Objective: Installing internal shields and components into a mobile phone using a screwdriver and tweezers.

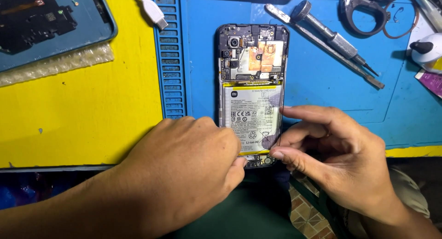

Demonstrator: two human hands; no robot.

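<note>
While the blue repair mat (322, 82), rubbery and ribbed along its left edge, covers the glossy yellow table (83, 119) to give a soft, non-slip bed, the opened phone (252, 94) lies face down at its middle, back cover off. Its flat grey battery (251, 117) fills the lower body, with the circuit board (253, 55) and copper foil above. The left hand (184, 174), fingers curled together, presses at the phone's bottom edge, though whether it pinches anything cannot be told. The right hand (331, 151) steadies the lower right corner, thumb and forefinger closed on the frame. Knurled steel screwdrivers (331, 36) lie up right within reach, beside tweezers (363, 8)
</note>
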